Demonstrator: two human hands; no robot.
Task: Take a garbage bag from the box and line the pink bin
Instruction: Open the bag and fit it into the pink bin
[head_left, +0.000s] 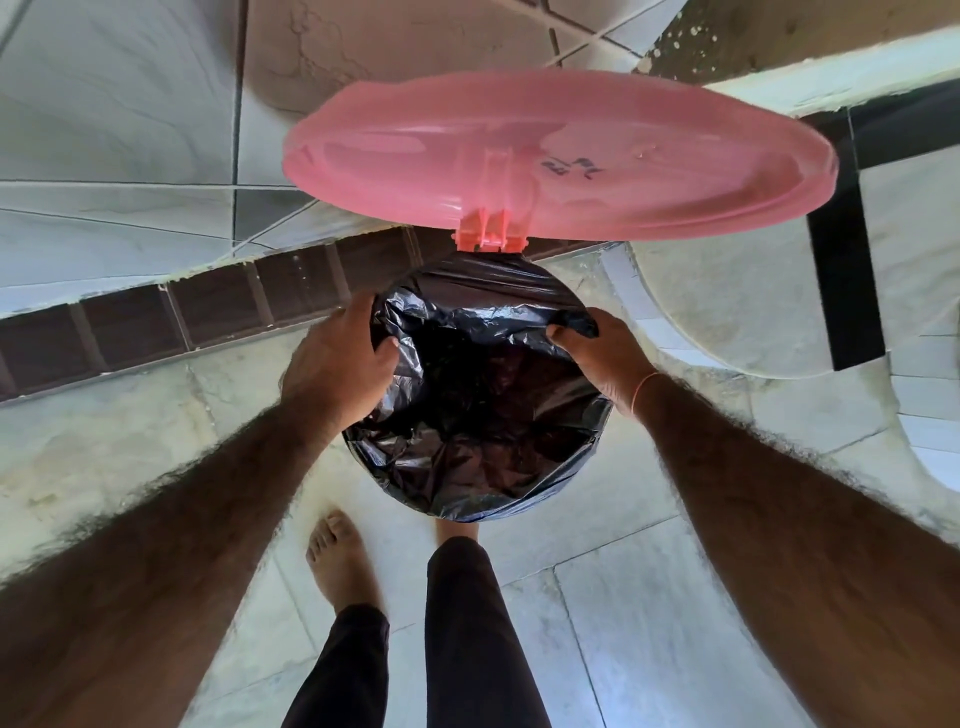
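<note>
Both hands pinch the crinkled black plastic garbage bag (478, 395) at the bin's mouth: left hand (337, 364), right hand (597, 358); its slack far edge lies beyond the fingertips, below the raised pink round plastic lid (561, 156).

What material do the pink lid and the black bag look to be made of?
The lid looks like moulded plastic, smooth and slightly see-through: light passes through it and its hinge ribs are formed in one piece. The bag looks like thin plastic film, glossy and heavily crinkled, with bright highlights on the folds. The left hand and right hand pinch its edge.
</note>
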